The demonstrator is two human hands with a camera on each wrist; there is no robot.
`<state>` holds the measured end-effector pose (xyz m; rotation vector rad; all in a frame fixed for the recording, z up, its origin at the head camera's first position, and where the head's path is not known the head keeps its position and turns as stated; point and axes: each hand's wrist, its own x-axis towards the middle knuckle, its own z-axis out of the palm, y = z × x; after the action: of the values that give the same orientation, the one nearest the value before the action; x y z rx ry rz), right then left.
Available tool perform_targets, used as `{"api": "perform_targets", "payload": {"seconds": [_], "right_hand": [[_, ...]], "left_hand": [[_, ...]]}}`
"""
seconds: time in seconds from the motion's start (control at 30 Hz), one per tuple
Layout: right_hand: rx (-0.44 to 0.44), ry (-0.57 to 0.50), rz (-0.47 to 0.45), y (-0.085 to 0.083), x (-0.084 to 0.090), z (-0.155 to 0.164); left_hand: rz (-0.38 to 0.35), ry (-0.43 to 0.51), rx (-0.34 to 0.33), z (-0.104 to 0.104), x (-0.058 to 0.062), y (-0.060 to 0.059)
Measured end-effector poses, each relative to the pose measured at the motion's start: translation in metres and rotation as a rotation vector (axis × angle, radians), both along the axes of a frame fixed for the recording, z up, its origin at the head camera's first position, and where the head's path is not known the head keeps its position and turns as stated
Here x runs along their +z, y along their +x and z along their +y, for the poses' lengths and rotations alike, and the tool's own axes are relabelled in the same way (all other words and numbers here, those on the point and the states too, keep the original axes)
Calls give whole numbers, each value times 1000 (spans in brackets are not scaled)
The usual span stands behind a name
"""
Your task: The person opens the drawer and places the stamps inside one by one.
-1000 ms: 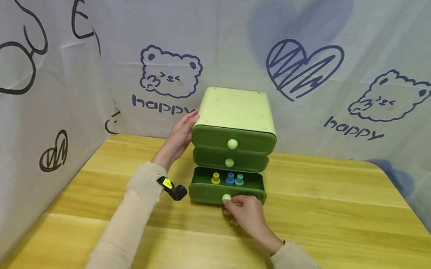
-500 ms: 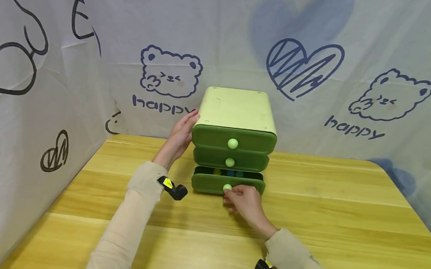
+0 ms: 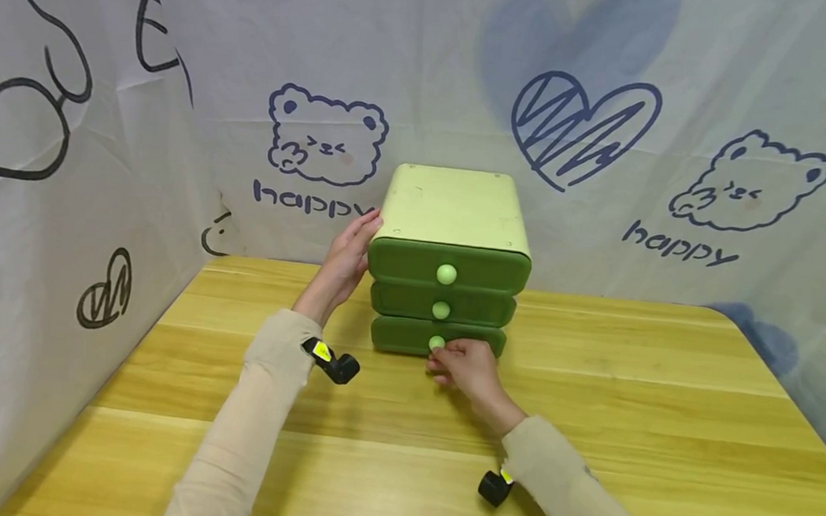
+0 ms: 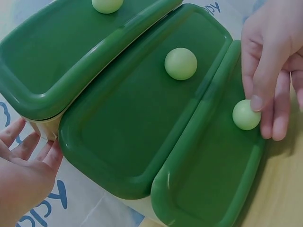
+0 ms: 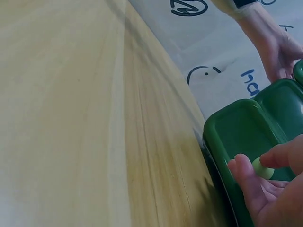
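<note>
A small green cabinet (image 3: 451,213) with three drawers and a pale top stands on the wooden table (image 3: 660,399) against the back cloth. All three drawers sit flush. My right hand (image 3: 465,365) pinches the pale round knob (image 3: 437,342) of the bottom drawer (image 3: 408,334), thumb and fingers around that knob (image 4: 245,115) in the left wrist view and the knob (image 5: 262,169) in the right wrist view. My left hand (image 3: 345,258) rests with straight fingers against the cabinet's left side; the fingers (image 4: 26,146) lie by the cabinet's corner.
White cloth printed with bears, hearts and "happy" (image 3: 676,246) walls in the table at the back and left. The cabinet's middle knob (image 3: 441,310) and top knob (image 3: 446,274) are free. Bare wood lies in front and to the right.
My right hand has pushed the bottom drawer in from open to flush; the small coloured pieces inside are now hidden. The left hand has stayed on the cabinet's side.
</note>
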<state>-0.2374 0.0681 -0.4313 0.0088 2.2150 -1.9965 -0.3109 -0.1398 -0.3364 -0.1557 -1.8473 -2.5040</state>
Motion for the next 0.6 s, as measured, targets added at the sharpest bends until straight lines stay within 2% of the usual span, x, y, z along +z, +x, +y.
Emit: {"api": "perform_targets", "payload": {"seconds": [0.6], "right_hand": [[34,-13,-26,-7,-2,1]], "left_hand": [[4,-2,15,0,4,1]]}}
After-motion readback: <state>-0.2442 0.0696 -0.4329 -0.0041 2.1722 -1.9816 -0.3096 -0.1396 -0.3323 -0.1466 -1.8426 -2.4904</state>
